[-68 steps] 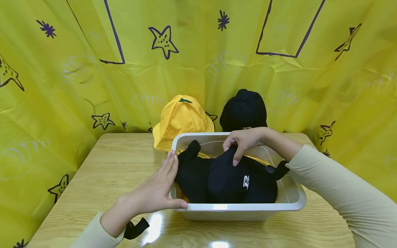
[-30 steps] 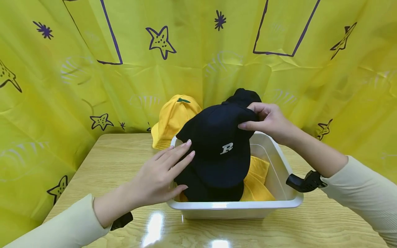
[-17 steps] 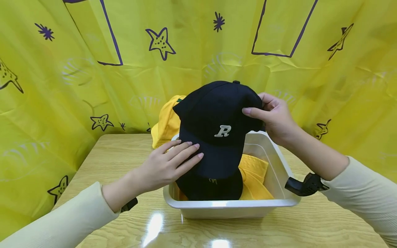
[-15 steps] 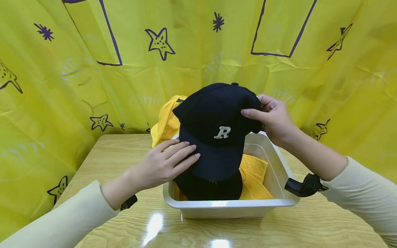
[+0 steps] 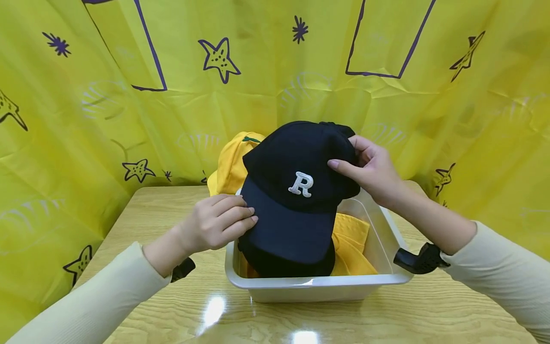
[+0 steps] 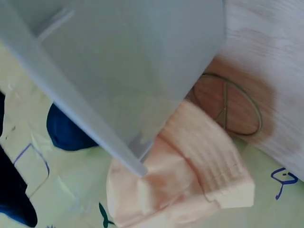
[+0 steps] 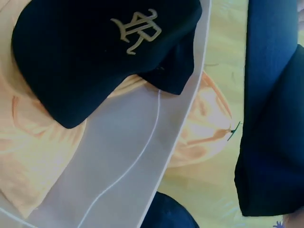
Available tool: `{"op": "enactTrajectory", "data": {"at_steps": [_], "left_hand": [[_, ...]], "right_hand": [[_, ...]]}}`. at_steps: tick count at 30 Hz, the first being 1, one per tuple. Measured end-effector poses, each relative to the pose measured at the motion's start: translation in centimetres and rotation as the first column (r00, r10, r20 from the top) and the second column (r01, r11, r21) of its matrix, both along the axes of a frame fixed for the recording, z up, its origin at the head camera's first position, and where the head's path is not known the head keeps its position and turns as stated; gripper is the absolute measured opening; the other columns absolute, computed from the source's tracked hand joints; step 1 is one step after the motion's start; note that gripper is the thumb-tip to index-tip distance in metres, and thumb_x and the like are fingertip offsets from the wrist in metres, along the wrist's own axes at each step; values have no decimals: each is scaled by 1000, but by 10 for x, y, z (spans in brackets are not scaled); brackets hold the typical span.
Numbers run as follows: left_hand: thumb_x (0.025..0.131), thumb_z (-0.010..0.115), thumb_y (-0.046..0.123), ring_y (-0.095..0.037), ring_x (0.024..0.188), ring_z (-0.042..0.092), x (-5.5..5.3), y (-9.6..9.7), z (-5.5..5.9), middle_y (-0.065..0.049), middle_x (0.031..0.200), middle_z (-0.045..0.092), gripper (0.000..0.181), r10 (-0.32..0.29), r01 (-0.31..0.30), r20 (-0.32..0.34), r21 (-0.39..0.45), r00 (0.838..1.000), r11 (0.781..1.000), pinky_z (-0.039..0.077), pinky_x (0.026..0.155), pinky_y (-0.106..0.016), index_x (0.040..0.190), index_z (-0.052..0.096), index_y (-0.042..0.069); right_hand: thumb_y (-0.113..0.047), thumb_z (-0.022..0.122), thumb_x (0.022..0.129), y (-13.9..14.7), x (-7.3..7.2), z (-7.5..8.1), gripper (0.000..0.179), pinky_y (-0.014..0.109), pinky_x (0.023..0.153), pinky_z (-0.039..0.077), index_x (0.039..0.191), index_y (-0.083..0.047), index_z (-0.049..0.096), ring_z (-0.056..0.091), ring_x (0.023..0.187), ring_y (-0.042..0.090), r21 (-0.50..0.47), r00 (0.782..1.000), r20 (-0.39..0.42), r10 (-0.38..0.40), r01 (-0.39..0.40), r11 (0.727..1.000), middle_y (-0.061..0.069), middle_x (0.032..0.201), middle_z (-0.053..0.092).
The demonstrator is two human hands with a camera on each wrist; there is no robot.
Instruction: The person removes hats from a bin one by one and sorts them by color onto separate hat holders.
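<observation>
A black baseball cap (image 5: 296, 162) with a white R on its front is held up over the bin, brim toward me. My right hand (image 5: 375, 169) pinches the side of its crown, thumb in front. At the brim's left edge, my left hand (image 5: 219, 220) holds on with bent fingers; its thumb is hidden. Under this cap lies another black cap (image 7: 109, 52) with an embroidered emblem, inside the white plastic bin (image 5: 318, 283). Yellow fabric hats (image 5: 350, 246) lie beside it in the bin. At right in the right wrist view, the held cap's dark cloth (image 7: 270, 123) shows.
Behind the bin's left corner a yellow bucket hat (image 5: 234, 165) with a green sprout stands on the wooden table (image 5: 172, 210). A dark hat (image 6: 69, 130) stands behind the bin, mostly covered in the head view. A yellow curtain (image 5: 258, 95) hangs at the back.
My right hand has lifted the R cap out of the bin and turned its front toward me. My left hand has moved from the bin's rim to the brim. The cap has just dropped slightly.
</observation>
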State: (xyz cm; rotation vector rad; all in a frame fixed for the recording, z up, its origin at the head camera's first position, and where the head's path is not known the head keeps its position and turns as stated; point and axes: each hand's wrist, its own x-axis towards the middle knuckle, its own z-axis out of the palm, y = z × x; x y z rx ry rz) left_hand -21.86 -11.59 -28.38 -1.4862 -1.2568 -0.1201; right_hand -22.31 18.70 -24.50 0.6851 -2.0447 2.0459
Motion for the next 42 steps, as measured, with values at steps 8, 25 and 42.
{"op": "enactTrajectory", "data": {"at_steps": [8, 25, 42], "left_hand": [[81, 64, -9, -18, 58, 58, -3, 0, 11, -7, 67, 62, 12, -32, 27, 48, 86, 998, 996, 54, 60, -26, 74, 64, 1], [89, 61, 2, -19, 50, 49, -15, 16, 32, -8, 63, 52, 13, 87, -129, 205, 203, 975, 971, 40, 40, -25, 76, 61, 1], [83, 70, 3, -22, 53, 47, -54, 45, 59, -10, 64, 49, 17, 123, -178, 201, 284, 972, 942, 38, 40, -26, 74, 56, 0]], "right_hand": [[6, 72, 76, 5, 3, -5, 46, 14, 80, 43, 115, 10, 50, 53, 90, 10, 294, 892, -376, -249, 370, 881, 4, 102, 57], [-43, 70, 83, 8, 7, -2, 58, 22, 101, 38, 107, 8, 57, 52, 107, 28, 381, 500, -839, 215, 256, 888, 22, 110, 57], [14, 66, 71, 3, -14, 6, 26, 41, 71, 51, 94, 3, 64, 62, 81, 33, 127, 293, -953, -80, 623, 772, 18, 90, 66]]}}
